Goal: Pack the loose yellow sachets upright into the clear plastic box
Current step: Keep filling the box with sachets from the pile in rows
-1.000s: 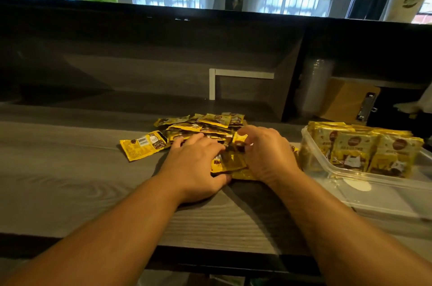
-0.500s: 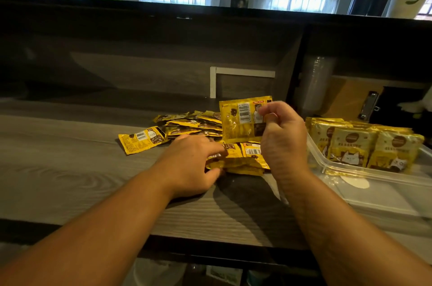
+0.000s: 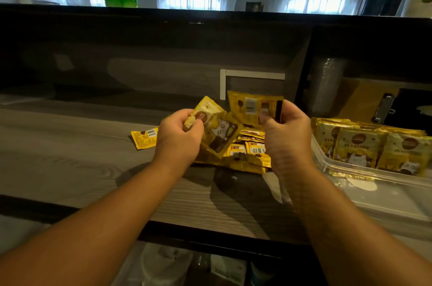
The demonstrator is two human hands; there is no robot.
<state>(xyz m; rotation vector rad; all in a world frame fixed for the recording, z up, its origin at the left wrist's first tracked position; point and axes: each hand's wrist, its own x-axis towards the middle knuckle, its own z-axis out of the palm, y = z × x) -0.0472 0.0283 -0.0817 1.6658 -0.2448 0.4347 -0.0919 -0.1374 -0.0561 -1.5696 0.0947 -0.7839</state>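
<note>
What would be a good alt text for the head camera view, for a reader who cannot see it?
A person's left hand and right hand each hold a yellow sachet above a loose pile of sachets on a grey wooden counter. To the right, a clear plastic box holds a row of upright sachets.

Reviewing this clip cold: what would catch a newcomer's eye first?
Two bare hands raised mid-frame, each holding a yellow sachet: the left hand pinches a cat-print sachet, the right hand holds a barcode-side sachet. Below them lies a loose pile of sachets on the wooden counter. At right, the clear plastic box holds an upright row.
</note>
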